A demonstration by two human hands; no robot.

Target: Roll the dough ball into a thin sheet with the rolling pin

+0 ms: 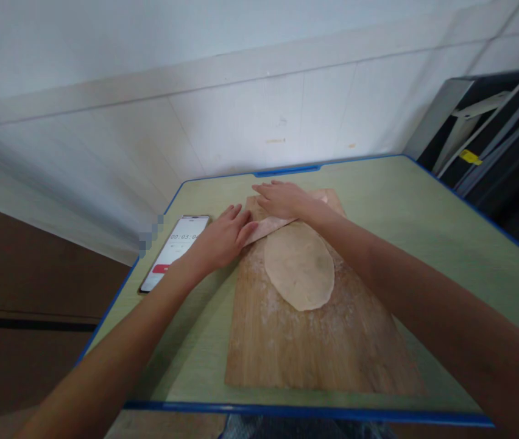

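A pale, flour-dusted rolling pin [269, 227] lies slantwise across the far part of a wooden board [268, 360]. My left hand [226, 239] rests over its left end, fingers stretched forward and the thumb apart. Farther along, my right hand [282, 200] lies flat on the pin with straight fingers, its palm hiding part of the pin. The pin's right end [322, 195] shows beyond my right wrist. Just on the near side of the pin, a thin oval sheet of dough [300, 268] is spread on the board; its far edge meets the pin.
Left of the board lies a phone [190, 228] with a running timer on screen, partly behind my left forearm. Loose flour dusts the board. The green table [424, 225] has a blue rim, with a white wall [241, 122] behind. Dark folded items [506, 134] stand at right.
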